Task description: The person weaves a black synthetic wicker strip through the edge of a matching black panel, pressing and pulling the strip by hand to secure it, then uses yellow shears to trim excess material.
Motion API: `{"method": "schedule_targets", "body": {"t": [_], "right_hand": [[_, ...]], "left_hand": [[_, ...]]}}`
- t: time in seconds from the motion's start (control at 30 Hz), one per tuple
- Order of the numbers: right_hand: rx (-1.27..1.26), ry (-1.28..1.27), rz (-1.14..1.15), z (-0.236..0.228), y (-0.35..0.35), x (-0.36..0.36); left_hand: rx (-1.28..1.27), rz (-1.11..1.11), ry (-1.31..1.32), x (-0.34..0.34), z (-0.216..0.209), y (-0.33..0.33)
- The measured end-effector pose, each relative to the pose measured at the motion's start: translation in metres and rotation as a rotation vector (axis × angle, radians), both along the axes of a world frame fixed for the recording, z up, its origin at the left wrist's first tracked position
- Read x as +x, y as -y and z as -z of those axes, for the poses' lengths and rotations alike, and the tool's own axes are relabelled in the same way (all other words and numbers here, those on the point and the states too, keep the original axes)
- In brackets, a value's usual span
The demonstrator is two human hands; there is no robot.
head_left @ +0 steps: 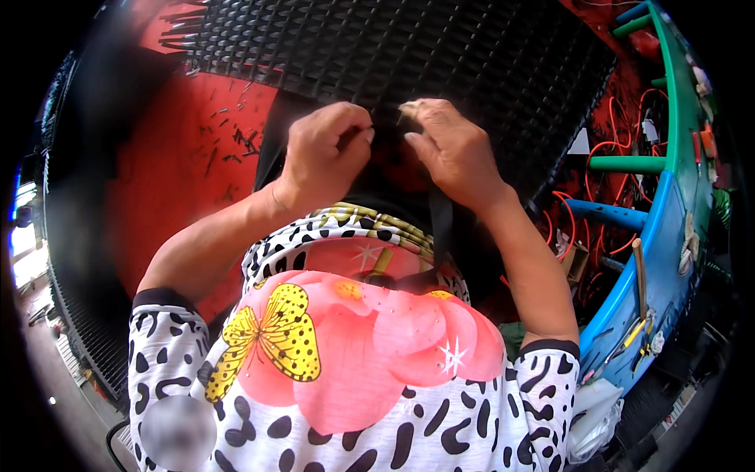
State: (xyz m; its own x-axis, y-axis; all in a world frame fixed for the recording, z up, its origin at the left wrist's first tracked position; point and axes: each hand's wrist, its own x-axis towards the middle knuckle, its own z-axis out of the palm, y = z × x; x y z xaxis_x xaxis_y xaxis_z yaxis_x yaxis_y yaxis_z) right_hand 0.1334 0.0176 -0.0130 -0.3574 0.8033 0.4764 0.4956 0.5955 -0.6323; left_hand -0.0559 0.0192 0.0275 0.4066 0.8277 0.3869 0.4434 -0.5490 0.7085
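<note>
A large panel of black woven plastic strips (409, 47) lies across my lap, its near edge close to both hands. My left hand (326, 149) is at the near edge, fingers curled in with the thumb pressed against them. Whatever it may pinch is too dark or small to see. Facing it, my right hand (456, 149) has its fingers bent and its thumb apart from the index finger. Something pale, perhaps a wrap, covers that fingertip. Nothing shows between thumb and finger. Below the right wrist hangs a flat black strap (442, 224).
Black scraps (244, 141) litter the red floor (181, 173) on the left. To the right stands a blue and green frame (657, 228) with rungs, bearing a wooden-handled tool (639, 275) and a yellow-handled tool (634, 333). A red hose (568, 212) coils behind it; a clear plastic bag (595, 425) hangs nearby.
</note>
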Motion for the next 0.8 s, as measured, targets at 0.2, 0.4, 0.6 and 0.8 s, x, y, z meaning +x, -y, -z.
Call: {"method": "schedule_targets", "body": {"t": [0.2, 0.4, 0.6, 0.8], "right_hand": [[-0.047, -0.015, -0.01, 0.001, 0.02, 0.023], [-0.128, -0.397, 0.435, 0.006, 0.045, 0.015], [-0.011, -0.074, 0.346, -0.008, 0.047, 0.022], [0.198, 0.236, 0.321, -0.007, 0.042, 0.024]], "left_hand": [[-0.164, 0.017, 0.095, 0.01, 0.01, 0.005], [0.027, 0.093, -0.09, 0.013, 0.048, -0.012], [0.052, 0.105, -0.491, 0.016, 0.052, -0.003], [-0.051, 0.148, -0.798, 0.031, 0.046, -0.011]]}}
